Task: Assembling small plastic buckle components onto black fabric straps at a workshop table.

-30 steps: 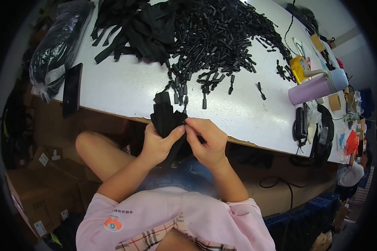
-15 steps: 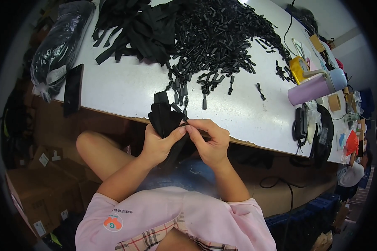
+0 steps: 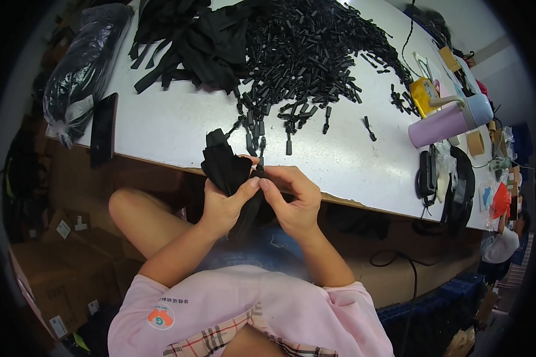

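Observation:
My left hand [image 3: 225, 207] is closed round a bundle of black zipper strips [image 3: 225, 168], its upper ends fanned out just over the table's front edge and its lower part hanging toward my lap. Thumb to thumb with it, my right hand [image 3: 295, 199] pinches a small black zipper slider [image 3: 260, 168] with a long pull, right beside the bundle. Fingers hide where slider and strip meet. A few more sliders [image 3: 252, 141] lie on the table just beyond my hands, trailing from a large heap of sliders [image 3: 307, 53].
Loose black strips [image 3: 211, 56] are piled at the back left, near a plastic-wrapped black bundle [image 3: 86, 71] and a dark flat phone-like slab [image 3: 103, 128]. On the right stand a lilac bottle [image 3: 438, 126], a yellow packet [image 3: 423, 98] and a black pouch [image 3: 458, 184]. Cartons [image 3: 59, 279] sit lower left.
Both hands have shifted slightly left, and the strip bundle tilts further left. The thumbs remain pressed close together at the slider.

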`<state>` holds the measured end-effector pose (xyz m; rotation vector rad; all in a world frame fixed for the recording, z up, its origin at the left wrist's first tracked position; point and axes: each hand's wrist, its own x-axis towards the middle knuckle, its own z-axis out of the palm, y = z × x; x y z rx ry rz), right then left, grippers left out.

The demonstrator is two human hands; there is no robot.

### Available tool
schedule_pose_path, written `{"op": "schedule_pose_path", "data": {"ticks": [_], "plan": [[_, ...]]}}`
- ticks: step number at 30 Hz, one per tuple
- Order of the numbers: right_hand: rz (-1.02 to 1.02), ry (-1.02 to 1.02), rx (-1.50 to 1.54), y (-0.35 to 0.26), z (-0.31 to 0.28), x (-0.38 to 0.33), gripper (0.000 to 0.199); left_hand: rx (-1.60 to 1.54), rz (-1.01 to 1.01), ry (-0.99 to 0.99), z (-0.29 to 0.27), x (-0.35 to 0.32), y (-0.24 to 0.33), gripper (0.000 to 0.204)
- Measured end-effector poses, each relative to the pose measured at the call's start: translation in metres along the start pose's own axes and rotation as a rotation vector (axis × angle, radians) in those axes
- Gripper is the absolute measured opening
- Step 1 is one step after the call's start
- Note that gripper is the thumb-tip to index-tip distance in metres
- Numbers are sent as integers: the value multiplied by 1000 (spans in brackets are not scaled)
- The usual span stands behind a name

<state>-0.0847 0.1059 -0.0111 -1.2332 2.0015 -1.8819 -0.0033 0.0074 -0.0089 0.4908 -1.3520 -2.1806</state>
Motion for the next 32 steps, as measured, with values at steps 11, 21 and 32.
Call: {"op": "schedule_pose_path", "data": {"ticks": [11, 21, 32], "plan": [[356, 88, 501, -3, 8, -6, 6, 100, -16, 8, -2, -3, 3, 18], [625, -111, 829, 1, -8, 4, 6, 30, -200, -41, -6, -1, 12, 19], [663, -181, 878, 8, -12, 3, 7, 123, -136, -67, -6, -2, 10, 19]]}}
